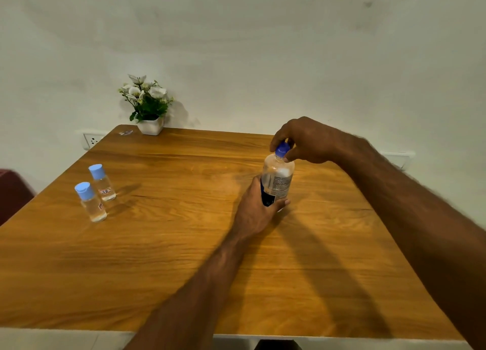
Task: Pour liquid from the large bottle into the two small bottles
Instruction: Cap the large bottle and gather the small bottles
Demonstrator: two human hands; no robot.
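The right hand [305, 139] reaches in from above, fingers and thumb pinched round the dark blue cap [282, 149] of the large bottle [277, 177]. The left hand [259, 207] is wrapped round the bottle's lower body — it stands about upright on the wooden bench [184, 244], right of centre. Well apart on the left stand the two small bottles [96, 191], light blue caps on, just beside each other. A potted plant [147, 105] sits at the far edge.
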